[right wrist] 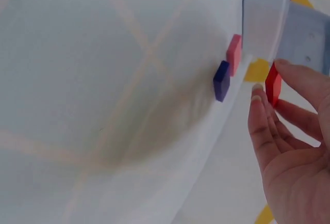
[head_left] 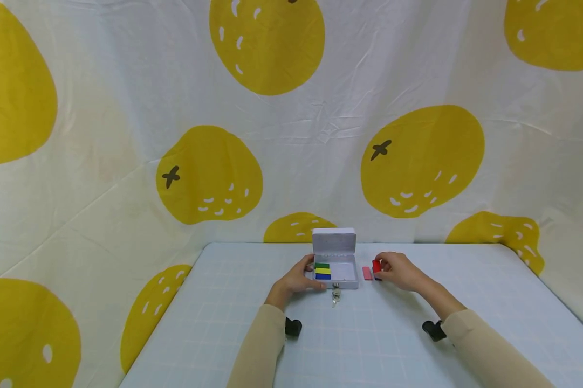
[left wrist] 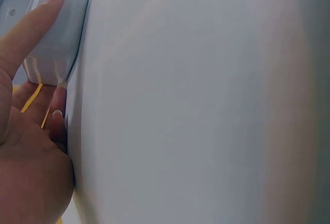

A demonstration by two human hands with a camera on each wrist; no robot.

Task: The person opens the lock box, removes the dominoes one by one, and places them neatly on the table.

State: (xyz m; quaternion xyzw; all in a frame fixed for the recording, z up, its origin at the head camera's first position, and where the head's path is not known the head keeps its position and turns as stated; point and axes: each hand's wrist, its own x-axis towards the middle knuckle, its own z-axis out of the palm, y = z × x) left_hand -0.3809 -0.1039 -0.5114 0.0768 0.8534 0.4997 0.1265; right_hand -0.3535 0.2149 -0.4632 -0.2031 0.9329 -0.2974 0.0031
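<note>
A small white metal cash box (head_left: 348,284) stands on the table with its lid (head_left: 334,242) raised. My left hand (head_left: 297,277) grips its left side, thumb along the front and the other fingers around the side. Inside, at the left, lie a green block (head_left: 322,265), a yellow block (head_left: 322,271) and a blue block (head_left: 323,276). To the right of the box, my right hand (head_left: 399,270) pinches a red block (right wrist: 274,84) between thumb and fingertips, held above the table. Below it lie a pink block (right wrist: 234,54) and a dark purple block (right wrist: 221,81), side by side.
Keys (head_left: 336,295) hang from the lock at the box's front. The table (head_left: 349,345) has a pale checked cover. Behind it hangs a white curtain (head_left: 315,161) with large yellow fruit prints.
</note>
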